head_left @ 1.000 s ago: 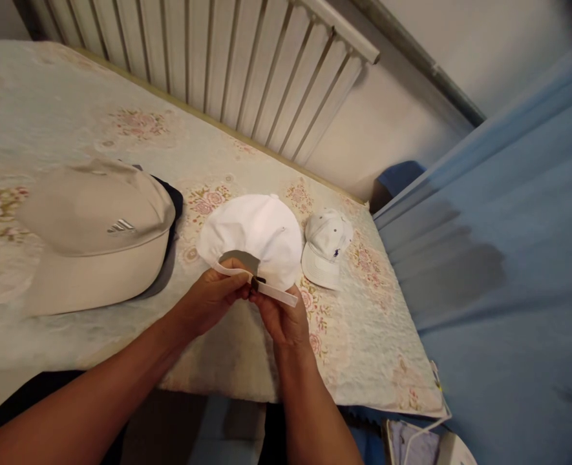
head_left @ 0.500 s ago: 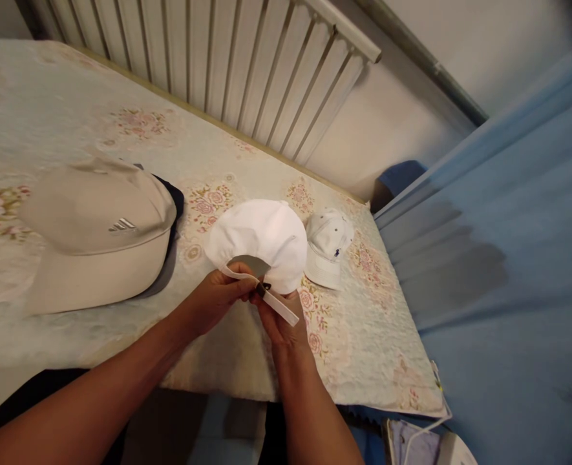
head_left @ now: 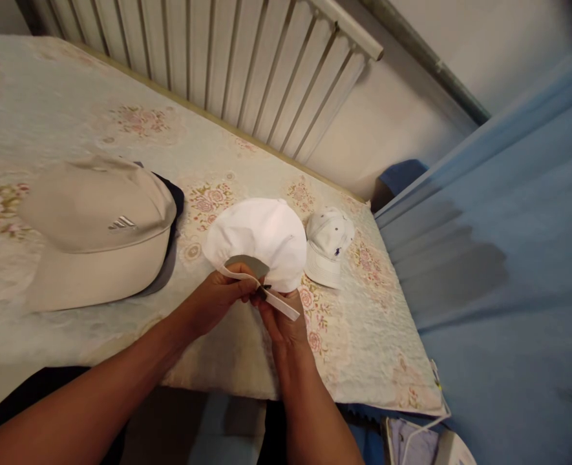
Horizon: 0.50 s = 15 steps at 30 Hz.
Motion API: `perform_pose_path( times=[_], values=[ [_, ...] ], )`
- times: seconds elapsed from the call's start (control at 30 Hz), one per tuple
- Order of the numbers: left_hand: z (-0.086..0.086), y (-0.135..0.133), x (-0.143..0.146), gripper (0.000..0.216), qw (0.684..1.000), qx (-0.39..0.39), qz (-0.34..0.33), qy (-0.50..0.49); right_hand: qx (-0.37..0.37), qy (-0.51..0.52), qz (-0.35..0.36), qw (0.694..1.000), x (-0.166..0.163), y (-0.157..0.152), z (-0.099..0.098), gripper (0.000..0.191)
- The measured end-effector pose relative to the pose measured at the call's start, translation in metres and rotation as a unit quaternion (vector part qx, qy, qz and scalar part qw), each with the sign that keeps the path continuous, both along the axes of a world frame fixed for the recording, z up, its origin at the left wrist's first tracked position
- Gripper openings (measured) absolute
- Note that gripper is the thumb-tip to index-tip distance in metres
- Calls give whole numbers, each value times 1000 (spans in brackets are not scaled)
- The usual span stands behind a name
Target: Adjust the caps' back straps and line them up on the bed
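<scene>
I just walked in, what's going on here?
A person is handling a white cap. The left grip pinches its strap by a dark buckle; the right grip is close beside, under the strap's free end. A beige cap lies to the left, a smaller pale cap to the right, on the flowered cover.

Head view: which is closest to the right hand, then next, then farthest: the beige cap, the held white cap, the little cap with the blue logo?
1. White cap, at the right hand.
2. Little cap, beyond the hand, rightward.
3. Beige cap, off left.
</scene>
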State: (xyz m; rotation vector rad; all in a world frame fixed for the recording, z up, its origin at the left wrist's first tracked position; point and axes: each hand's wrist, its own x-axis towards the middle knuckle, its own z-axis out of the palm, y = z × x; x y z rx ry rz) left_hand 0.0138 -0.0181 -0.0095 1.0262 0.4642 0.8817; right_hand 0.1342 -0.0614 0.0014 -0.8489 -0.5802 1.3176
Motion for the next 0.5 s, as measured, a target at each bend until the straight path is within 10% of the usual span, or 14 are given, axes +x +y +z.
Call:
perform_pose_path(
  times=[0.5],
  values=[
    [-3, 8, -6, 32, 983, -59, -61, -162, 19, 43, -29, 998, 11, -1, 1, 23]
  ],
)
